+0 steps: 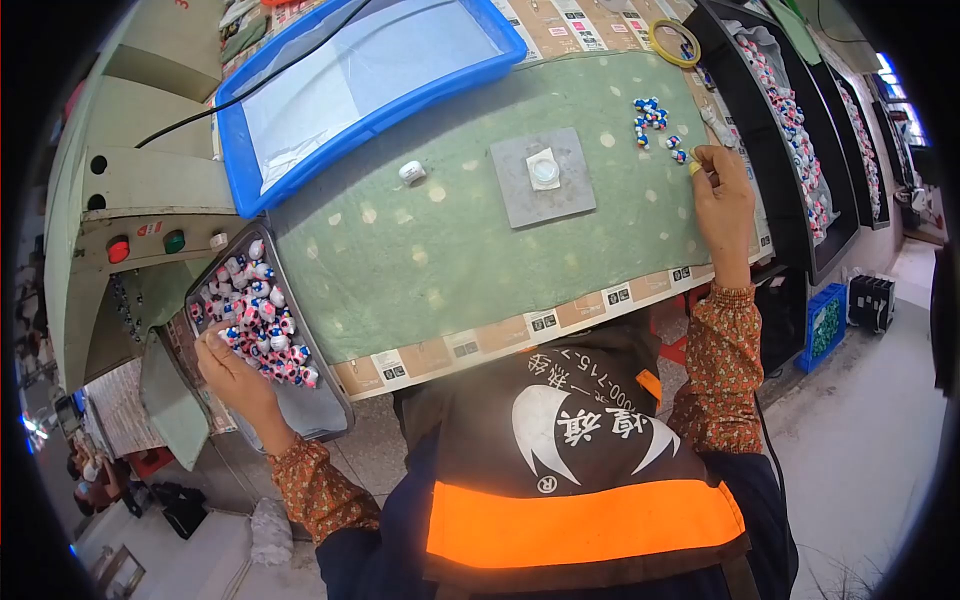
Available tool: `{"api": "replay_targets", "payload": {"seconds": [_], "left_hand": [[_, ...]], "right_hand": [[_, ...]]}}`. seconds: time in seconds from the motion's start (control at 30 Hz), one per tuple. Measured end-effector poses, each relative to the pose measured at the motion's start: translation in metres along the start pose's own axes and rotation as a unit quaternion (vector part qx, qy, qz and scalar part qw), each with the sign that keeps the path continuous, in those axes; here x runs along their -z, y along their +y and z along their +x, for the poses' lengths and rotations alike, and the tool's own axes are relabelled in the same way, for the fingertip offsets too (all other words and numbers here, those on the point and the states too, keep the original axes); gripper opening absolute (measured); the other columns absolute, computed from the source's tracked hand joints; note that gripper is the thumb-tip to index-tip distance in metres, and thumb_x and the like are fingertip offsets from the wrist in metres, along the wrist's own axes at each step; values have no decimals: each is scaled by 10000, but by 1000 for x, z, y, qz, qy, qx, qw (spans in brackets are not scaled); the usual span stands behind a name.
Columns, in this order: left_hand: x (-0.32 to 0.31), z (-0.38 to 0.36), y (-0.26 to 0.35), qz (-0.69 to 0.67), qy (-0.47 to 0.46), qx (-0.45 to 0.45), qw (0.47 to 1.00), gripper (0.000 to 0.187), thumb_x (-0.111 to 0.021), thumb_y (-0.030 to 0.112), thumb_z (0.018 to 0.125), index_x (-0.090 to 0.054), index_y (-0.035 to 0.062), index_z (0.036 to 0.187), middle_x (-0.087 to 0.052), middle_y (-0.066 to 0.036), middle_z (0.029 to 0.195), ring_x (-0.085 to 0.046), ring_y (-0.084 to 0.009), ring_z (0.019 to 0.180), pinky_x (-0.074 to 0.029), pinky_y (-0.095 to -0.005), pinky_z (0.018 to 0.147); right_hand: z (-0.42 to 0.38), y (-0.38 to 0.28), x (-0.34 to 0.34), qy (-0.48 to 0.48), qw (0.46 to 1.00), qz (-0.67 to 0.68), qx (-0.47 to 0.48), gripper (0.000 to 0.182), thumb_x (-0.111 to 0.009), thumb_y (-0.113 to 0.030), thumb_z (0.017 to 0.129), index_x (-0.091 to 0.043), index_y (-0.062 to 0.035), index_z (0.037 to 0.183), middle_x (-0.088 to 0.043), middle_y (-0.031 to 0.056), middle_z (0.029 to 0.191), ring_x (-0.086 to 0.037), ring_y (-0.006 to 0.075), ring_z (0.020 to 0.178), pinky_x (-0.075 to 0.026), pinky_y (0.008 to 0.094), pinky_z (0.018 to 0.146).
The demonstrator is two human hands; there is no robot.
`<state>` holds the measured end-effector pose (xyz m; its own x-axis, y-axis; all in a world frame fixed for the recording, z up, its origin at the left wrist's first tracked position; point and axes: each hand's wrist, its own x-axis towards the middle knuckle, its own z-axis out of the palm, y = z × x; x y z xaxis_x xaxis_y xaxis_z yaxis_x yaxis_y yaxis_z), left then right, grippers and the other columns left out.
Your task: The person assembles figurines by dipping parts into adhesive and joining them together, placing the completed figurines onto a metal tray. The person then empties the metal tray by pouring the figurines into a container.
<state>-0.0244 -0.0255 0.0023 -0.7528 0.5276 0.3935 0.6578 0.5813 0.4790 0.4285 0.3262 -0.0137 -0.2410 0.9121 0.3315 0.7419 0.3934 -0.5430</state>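
My left hand [235, 375] reaches over the left edge of a grey tray [335, 405] heaped with small white, pink and blue pieces [262, 300]; whether its fingers hold one is hidden. On the right, my right hand [722, 195] has its thumb and forefinger bent together beside a few small blue and white pieces [677, 150]; anything between the fingertips is too small to make out. More such pieces [650, 115] lie just beyond. A grey square plate [520, 200] at the middle of the green cloth bears a round whitish disc [543, 169]. One white piece [411, 172] lies left of it.
A blue tray [370, 125] lined with white sheets is at the back left. Black trays [835, 225] of small pieces stand at the right, near a yellow tape ring [675, 43]. A machine housing with red [118, 249] and green [174, 241] buttons is on the left.
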Motion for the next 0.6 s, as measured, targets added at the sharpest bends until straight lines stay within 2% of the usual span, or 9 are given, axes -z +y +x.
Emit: {"api": "replay_targets", "payload": {"seconds": [0.03,0.07,0.13,0.17,0.23,0.3,0.43,0.5,0.6], "left_hand": [[0,-1,-5,86,-4,-19,996,372,-374,282,1088,-640,25,1049,-634,-100,971,-563,-289,899,-416,-402,830],[-3,-3,-14,88,-4,-19,996,372,-374,282,1088,-640,25,1049,-634,-100,971,-563,-289,899,-416,-402,830],[-8,-4,-23,181,-15,-37,983,328,-414,267,1068,-646,35,1073,-639,-123,1033,-553,-319,967,-397,-416,870],[-10,-6,-25,182,-14,-37,982,328,-414,267,1068,-646,35,1073,-639,-123,1033,-553,-319,967,-397,-416,870],[-15,-7,-5,195,63,-92,974,300,-450,261,1053,-653,45,1100,-624,-113,1060,-532,-309,1016,-375,-425,902],[-15,-3,7,200,85,-91,972,282,-471,252,1043,-655,52,1119,-615,-105,1078,-520,-288,1037,-364,-419,912],[-22,8,80,-23,11,-75,997,219,-504,194,1022,-668,69,1096,-625,-81,1029,-544,-256,986,-395,-380,881],[-33,10,116,-68,-72,-102,990,186,-533,182,1005,-673,76,1068,-624,-76,1006,-552,-256,945,-415,-370,856],[-64,12,151,-63,-134,-185,972,146,-575,183,968,-647,73,1032,-615,-95,990,-561,-283,939,-443,-409,847]], "right_hand": [[1,2,-1,-1,1000,1,0,180,-614,-14,866,-668,-28,1038,-619,117,886,-612,233,778,-490,349,721],[2,4,-3,2,1000,-30,0,179,-625,-35,868,-669,-23,1041,-621,123,897,-617,241,783,-492,361,730],[2,6,-8,5,998,-61,0,182,-637,-55,870,-670,-18,1045,-624,128,908,-621,249,788,-493,372,739],[1,7,-12,-2,999,-53,-7,191,-644,-69,870,-667,-14,1051,-627,137,922,-625,262,803,-492,384,751],[1,6,-16,-12,999,-41,-13,203,-650,-82,870,-664,-9,1058,-631,145,936,-628,276,818,-491,396,763],[1,4,-19,-8,997,-77,29,203,-640,-83,877,-650,-3,1063,-631,157,942,-630,293,858,-490,395,786],[5,7,-23,-30,999,-40,12,201,-627,-86,885,-628,4,1065,-633,174,956,-627,321,900,-488,413,802],[3,4,-22,-30,997,-74,19,200,-619,-83,881,-614,2,1062,-633,190,978,-619,351,916,-484,427,815],[0,-9,-16,-28,995,-81,42,202,-610,-67,865,-603,-1,1056,-632,203,997,-608,382,929,-475,453,817]]}}
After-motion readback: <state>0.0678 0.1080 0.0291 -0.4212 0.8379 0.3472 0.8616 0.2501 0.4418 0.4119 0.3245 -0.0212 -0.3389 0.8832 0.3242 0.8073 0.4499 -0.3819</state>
